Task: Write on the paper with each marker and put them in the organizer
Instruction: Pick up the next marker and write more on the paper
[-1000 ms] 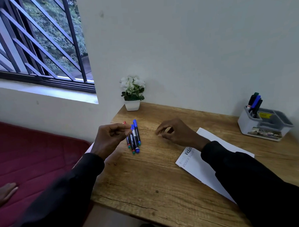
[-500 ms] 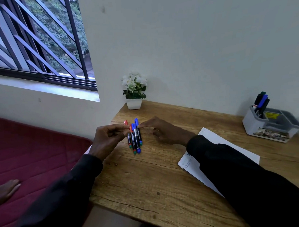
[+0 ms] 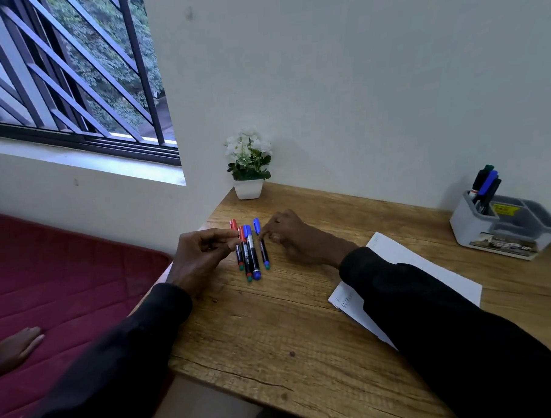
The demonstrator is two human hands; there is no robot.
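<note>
Four markers (image 3: pixel 250 254); right fingers (image 3: pixel 266 231) touch one

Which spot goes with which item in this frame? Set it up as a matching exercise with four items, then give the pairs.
Things:
1. flower pot
2. organizer
3. paper
4. loose markers

Places:
A. partly under the right sleeve
B. far left corner of the desk, by the wall
C. far right end of the desk
D. lying flat between the left hand and the right hand

Pairs: 1-B; 2-C; 3-A; 4-D
</note>
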